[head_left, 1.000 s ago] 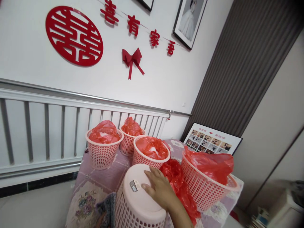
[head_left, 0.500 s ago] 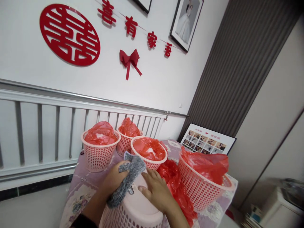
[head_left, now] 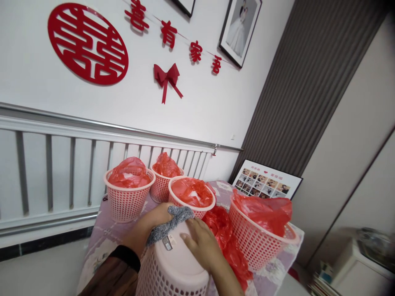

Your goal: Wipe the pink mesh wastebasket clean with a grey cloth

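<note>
A pale pink perforated wastebasket (head_left: 173, 269) is upside down in front of me, its solid base with a small label (head_left: 167, 242) facing up. My left hand (head_left: 159, 216) is closed on a fuzzy grey cloth (head_left: 165, 230), pressed along the base's left and far edge. My right hand (head_left: 200, 240) holds the base at its right side, thumb on the flat face and fingers over the far edge; some fingertips are hidden. Crumpled red plastic bags (head_left: 226, 242) lie beside the right forearm.
Pink baskets lined with red bags stand around: one left (head_left: 128, 201), one behind (head_left: 159, 187), one ahead (head_left: 191, 211), a larger one right (head_left: 256, 240). A floral cloth (head_left: 103, 234) covers the table. A photo board (head_left: 265, 181) leans behind; a radiator (head_left: 61, 164) lines the wall.
My left hand has moved the cloth over the base's far-left edge, flattening it there and uncovering more of the label. My right hand stays at the basket's right side. The view has shifted slightly.
</note>
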A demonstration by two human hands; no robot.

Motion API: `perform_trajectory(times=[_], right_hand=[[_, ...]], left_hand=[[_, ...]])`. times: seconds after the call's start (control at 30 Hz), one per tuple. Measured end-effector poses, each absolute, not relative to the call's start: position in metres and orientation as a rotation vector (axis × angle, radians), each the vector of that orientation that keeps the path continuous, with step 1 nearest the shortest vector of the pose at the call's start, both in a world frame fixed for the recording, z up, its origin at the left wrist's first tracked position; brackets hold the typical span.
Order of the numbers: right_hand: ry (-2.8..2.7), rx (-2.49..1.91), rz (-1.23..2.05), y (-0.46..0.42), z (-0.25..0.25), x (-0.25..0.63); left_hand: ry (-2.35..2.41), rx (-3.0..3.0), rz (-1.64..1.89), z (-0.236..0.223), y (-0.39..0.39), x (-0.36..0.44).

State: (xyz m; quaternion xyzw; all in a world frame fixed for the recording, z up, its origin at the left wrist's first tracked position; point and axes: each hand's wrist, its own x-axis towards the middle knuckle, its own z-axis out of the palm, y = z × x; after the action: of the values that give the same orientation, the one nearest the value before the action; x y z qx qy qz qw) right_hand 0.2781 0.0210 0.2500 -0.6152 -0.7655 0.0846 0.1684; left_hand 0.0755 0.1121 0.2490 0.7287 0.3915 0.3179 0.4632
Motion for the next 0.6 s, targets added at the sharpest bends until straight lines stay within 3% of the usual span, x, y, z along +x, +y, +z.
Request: perform_trajectory(times=[0.6], right_hand=[[-2.137, -1.867, 0.207, 0.026, 0.246, 0.272]], left_hand=[[1.291, 1.682, 0.989, 0.211, 0.028, 0.029]])
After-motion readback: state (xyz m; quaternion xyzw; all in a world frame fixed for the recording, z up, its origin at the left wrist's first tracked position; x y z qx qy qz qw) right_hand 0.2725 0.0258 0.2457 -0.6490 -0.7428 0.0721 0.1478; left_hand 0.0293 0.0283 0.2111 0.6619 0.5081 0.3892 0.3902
